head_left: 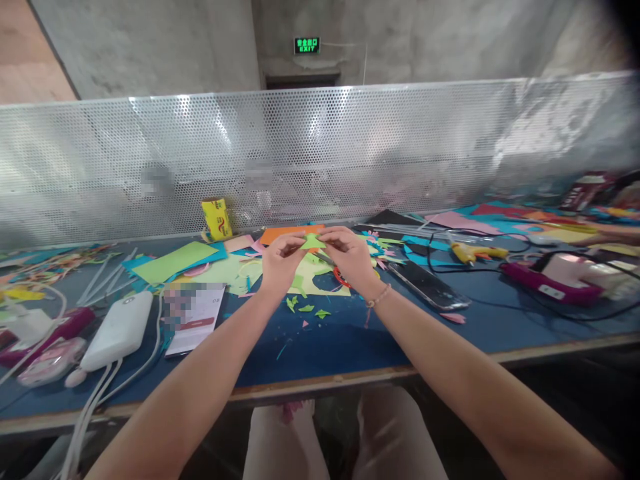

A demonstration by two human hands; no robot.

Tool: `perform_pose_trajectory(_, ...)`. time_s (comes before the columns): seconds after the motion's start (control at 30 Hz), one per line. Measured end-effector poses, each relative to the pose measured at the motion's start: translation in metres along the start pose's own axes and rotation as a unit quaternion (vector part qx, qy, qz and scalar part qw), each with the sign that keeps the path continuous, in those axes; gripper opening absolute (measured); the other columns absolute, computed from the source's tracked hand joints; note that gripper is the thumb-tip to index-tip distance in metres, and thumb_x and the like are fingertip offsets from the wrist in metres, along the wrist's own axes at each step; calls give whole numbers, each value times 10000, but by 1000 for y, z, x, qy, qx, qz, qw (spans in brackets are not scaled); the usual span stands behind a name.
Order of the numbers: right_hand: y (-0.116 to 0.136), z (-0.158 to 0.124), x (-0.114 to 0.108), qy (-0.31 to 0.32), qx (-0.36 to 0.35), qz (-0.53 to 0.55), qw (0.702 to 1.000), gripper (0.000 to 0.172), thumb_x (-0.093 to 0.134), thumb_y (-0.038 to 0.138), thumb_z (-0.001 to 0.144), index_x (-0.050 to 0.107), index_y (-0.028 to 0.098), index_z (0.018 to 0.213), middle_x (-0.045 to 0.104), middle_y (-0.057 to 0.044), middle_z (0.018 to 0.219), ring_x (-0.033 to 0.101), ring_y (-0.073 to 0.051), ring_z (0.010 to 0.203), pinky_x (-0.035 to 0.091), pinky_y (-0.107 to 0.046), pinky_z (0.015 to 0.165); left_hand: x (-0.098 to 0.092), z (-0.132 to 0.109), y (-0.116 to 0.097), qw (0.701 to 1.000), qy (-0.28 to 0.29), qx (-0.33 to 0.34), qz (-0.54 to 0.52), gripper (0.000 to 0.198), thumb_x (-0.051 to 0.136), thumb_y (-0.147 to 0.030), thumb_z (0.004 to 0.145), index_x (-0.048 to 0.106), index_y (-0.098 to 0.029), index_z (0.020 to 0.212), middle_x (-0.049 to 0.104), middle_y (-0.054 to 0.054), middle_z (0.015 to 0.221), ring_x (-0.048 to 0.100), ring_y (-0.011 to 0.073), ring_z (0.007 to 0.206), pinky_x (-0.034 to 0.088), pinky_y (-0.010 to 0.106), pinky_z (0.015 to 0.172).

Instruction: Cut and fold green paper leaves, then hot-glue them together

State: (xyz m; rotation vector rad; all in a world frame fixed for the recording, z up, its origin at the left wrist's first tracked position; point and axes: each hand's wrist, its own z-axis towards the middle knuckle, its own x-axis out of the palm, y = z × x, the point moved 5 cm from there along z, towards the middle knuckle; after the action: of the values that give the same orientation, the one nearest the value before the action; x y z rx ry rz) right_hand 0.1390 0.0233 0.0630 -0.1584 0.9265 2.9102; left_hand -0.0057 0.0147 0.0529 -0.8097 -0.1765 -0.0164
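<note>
Between my two hands is a small light-green paper piece, held up over the middle of the table. My left hand pinches its left side, and my right hand grips its right side. A dark narrow blade, perhaps of scissors, shows under my right hand beside a red-orange ring; how the hand touches them is hidden. Below lie pale green paper sheets and several green paper scraps on the blue tabletop.
A white power bank with cables and a lit phone lie left. On the right are a dark phone, a yellow glue gun and a purple power strip. Behind the table stands a perforated metal panel.
</note>
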Motion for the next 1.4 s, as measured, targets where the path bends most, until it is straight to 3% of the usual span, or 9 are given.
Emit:
perform_pose_trajectory(0.17,5,-1,3,45,17,50,998,124,529,173,747,630,215,804,560,-38,908,560,-132,854,485,-329,783,-4,1,5,999,-2,-4,38,82,633,-173,636,612,-166,716,631,55,933,594,151,860,463,335,795)
perform_pose_trajectory(0.3,2,-1,6,44,35,65,996,93,596,241,714,610,213,802,545,-38,907,551,-138,848,495,-330,758,-3,2,6,999,4,8,38,88,634,-148,627,611,-160,711,631,58,913,596,147,853,461,328,796)
perform_pose_trajectory(0.57,-8,-2,11,44,27,34,998,288,688,305,616,551,217,854,472,-37,991,528,-135,868,501,-317,765,-2,1,3,999,4,0,45,96,625,-113,603,591,-155,683,622,67,951,597,151,847,468,329,770)
perform_pose_trajectory(1.07,1,1,1,7,18,3,1000,150,671,281,648,603,206,758,556,-39,890,562,-148,855,511,-322,730,2,0,-1,998,35,40,45,138,667,-191,627,596,-173,745,588,46,916,574,131,851,457,324,813)
perform_pose_trajectory(1.4,-5,3,2,46,67,87,993,154,677,297,636,641,212,760,612,-45,966,571,-159,932,476,-371,839,-1,2,-10,987,42,68,141,56,649,-243,663,644,-209,707,607,25,798,574,126,744,480,290,695)
